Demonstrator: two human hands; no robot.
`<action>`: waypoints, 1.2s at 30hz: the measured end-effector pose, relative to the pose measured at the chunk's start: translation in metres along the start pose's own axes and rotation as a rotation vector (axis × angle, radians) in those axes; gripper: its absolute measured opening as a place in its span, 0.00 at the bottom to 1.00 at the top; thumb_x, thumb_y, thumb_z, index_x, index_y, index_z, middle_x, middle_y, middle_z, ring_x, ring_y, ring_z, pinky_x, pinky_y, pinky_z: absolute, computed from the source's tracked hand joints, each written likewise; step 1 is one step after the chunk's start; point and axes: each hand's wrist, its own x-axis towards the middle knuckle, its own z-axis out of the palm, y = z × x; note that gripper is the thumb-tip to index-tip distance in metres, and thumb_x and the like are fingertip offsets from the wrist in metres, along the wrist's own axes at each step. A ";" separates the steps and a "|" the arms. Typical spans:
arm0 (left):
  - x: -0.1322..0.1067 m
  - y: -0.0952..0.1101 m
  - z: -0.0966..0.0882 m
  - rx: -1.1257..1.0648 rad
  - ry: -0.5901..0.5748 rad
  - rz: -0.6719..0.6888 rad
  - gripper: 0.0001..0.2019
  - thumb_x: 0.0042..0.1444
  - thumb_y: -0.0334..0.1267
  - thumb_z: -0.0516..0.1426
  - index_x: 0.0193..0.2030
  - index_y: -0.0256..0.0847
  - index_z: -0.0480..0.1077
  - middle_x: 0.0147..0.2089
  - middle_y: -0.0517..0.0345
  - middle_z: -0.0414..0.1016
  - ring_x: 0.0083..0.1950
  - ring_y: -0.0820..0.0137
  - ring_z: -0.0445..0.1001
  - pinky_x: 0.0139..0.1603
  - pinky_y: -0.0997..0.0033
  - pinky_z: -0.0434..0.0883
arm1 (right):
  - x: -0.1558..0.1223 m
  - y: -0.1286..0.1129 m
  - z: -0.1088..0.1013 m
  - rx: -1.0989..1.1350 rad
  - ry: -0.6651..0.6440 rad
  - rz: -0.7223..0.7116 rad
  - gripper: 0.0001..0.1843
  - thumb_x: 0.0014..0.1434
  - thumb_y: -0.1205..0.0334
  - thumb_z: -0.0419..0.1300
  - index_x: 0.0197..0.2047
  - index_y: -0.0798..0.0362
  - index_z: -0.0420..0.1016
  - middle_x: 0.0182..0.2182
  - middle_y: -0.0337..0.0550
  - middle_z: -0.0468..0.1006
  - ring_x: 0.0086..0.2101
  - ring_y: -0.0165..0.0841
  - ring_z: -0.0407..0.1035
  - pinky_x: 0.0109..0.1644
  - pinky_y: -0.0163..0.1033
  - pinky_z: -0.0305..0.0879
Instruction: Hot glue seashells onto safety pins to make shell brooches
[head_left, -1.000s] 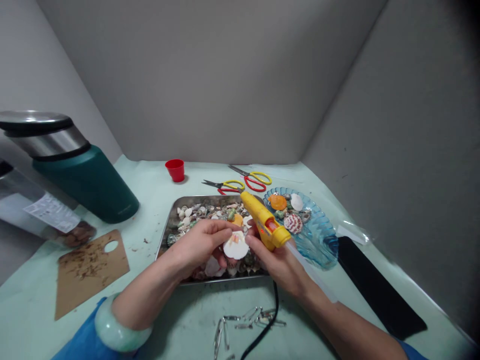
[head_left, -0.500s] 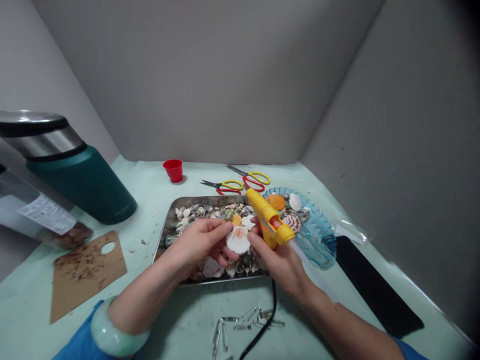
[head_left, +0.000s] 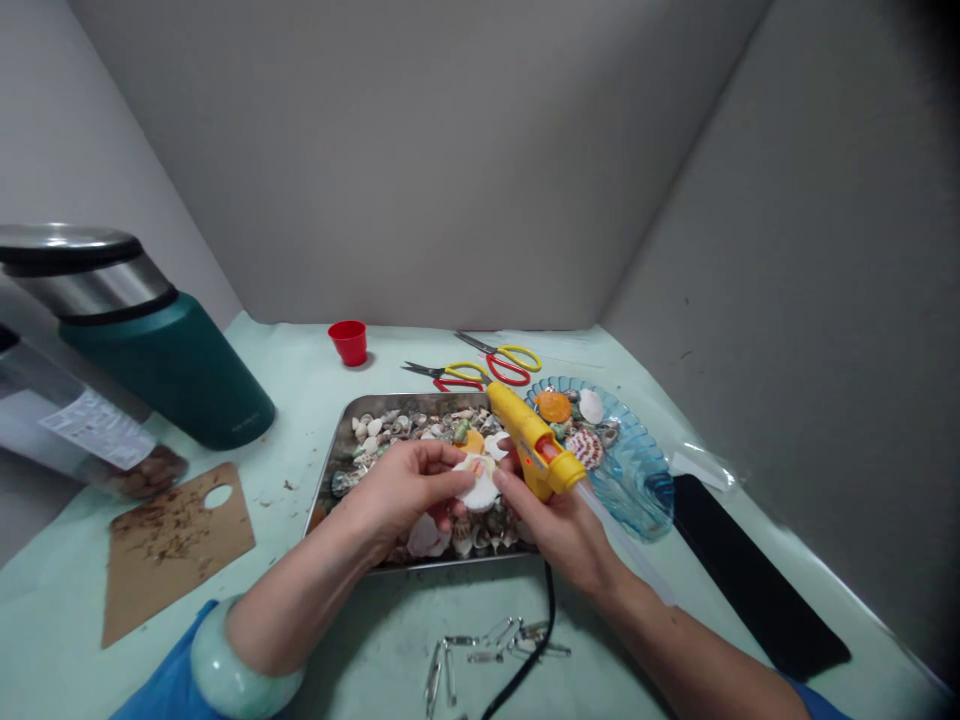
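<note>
A white scallop shell (head_left: 478,488) with a small orange-pink patch near its top is held above the metal tray (head_left: 327,478) of mixed shells. My left hand (head_left: 412,488) pinches its left side between thumb and fingers. My right hand (head_left: 553,525) is wrapped round a yellow glue gun (head_left: 534,440), whose nozzle points up and away to the left. The right thumb also touches the right edge of the scallop shell. A clear glue stick (head_left: 626,540) sticks out of the gun's back, and a black cord (head_left: 529,668) runs down toward me.
Right of the tray stands a blue glass dish (head_left: 637,475) holding several shells. Behind lie two pairs of scissors (head_left: 506,362) and a red cup (head_left: 349,343). A green bottle (head_left: 169,365) and brown cardboard (head_left: 142,590) are left. Metal pins (head_left: 487,640) lie in front.
My left thumb has shifted down and now presses on the left face of the scallop shell. The glue gun has moved very slightly left.
</note>
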 end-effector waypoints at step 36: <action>0.004 0.007 -0.020 0.124 0.423 0.219 0.13 0.43 0.40 0.63 0.33 0.40 0.65 0.18 0.65 0.69 0.18 0.75 0.66 0.22 0.76 0.61 | 0.002 -0.006 -0.007 -0.149 -0.401 -0.081 0.10 0.57 0.55 0.58 0.27 0.51 0.72 0.18 0.36 0.69 0.19 0.29 0.62 0.23 0.34 0.60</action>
